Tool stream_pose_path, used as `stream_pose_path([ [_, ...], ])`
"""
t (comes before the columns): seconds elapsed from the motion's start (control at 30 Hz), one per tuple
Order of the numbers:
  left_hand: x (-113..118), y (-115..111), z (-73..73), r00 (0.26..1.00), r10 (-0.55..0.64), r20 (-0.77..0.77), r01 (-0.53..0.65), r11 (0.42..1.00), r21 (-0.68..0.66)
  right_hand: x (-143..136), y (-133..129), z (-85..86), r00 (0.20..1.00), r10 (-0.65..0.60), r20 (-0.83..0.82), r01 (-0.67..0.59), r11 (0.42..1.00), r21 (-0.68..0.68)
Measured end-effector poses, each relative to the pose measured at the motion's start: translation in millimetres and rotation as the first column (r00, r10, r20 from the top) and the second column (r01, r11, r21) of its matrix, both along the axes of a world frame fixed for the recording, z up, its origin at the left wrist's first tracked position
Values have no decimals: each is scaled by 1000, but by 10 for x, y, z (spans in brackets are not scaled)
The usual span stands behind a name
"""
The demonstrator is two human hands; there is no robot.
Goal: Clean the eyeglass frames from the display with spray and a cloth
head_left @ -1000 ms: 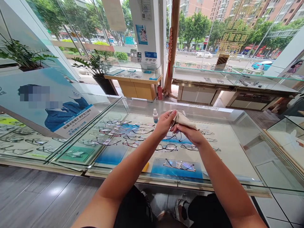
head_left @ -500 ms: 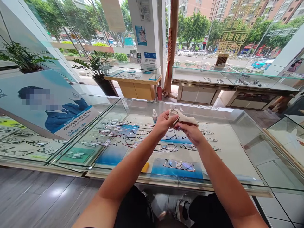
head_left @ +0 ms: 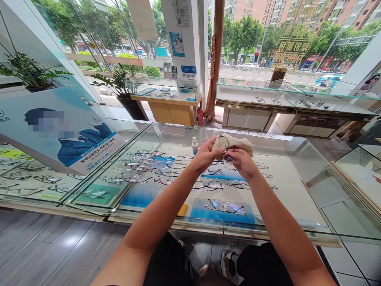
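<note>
Just right of the bottle (head_left: 195, 146), the left hand (head_left: 208, 152) pinches the bunched cloth (head_left: 240, 145) between thumb and fingers; the cloth looks soft and limp, easy to gather anywhere. Farther right of the bottle, between both hands, are the glasses (head_left: 229, 159), partly hidden; they seem light, with slim rims that could bend and lenses that might smear, so the rim edge is likely the best hold. Farthest from the bottle, the right hand (head_left: 243, 162) pinches the glasses, its exact contact unclear.
</note>
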State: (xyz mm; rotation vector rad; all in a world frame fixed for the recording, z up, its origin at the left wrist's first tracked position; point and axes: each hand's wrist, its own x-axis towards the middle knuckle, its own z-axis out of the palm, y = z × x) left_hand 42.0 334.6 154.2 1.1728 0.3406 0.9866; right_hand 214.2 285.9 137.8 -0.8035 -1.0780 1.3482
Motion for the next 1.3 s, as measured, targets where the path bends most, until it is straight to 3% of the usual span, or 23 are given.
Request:
stream_pose_path([
  [0.17,78,4,-104,984,179,-17,-179,983,27,-132,-24,-68,1000,-11,-10,11,1000,-29],
  [0.3,97,36,-124,968,249,0,-249,966,70,-166,-41,-62,999,-22,32,21,1000,3],
  [0.6,9,1,-8,999,31,14,-31,999,27,17,4,13,999,-28,-31,28,999,-20],
  [0.83,51,21,-103,975,221,-15,-220,974,44,-229,-74,-137,998,-20,64,20,1000,-1],
  [1.13,3,64,-67,1000,-14,28,14,1000,20,-64,-18,-2,998,-45,-47,44,999,-20],
  [1.3,31,39,-122,992,122,-11,-122,991,51,-214,-36,-83,995,-39,-96,34,998,-47],
])
